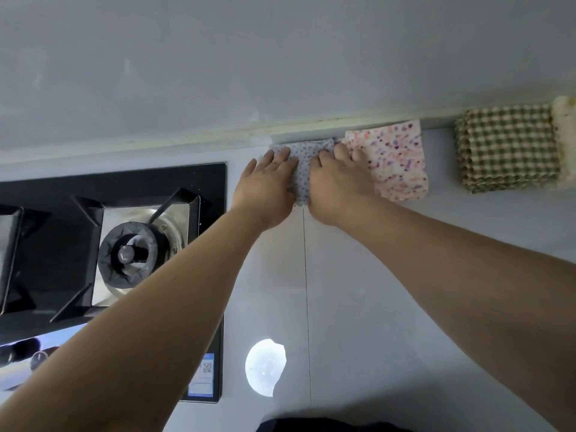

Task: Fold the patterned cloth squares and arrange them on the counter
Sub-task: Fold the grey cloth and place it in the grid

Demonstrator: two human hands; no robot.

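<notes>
1. Tabletop (405,275), pale grey and glossy, is seen from above. It is met at its far edge by a grey wall (280,57) and is crossed from front to back by a thin seam (307,291).
2. Dotted cloth (301,165), pale with small dark dots, is laid on the tabletop close against the wall. It is partly covered by both hands, and its far edge is rumpled.
3. Left hand (268,185) is laid flat on the left part of the dotted cloth. Its fingers (280,155) are held straight and close together and are pressed on the fabric.
4. Right hand (338,185) is laid flat on the right part of the dotted cloth. Its fingers (341,151) are held straight, with their tips placed where that cloth meets the pink speckled cloth.
5. Pink speckled cloth (396,157), folded square, is set just beside the dotted cloth, on its right.
6. Green checked cloth (508,151), folded in thick layers, is set further right, apart from the pink one. A cream cloth (564,141) is seen against its right side at the frame edge.
7. Gas hob (46,244), of black glass with a burner (134,254) and pan supports, is set into the tabletop to the left of the hands.
</notes>
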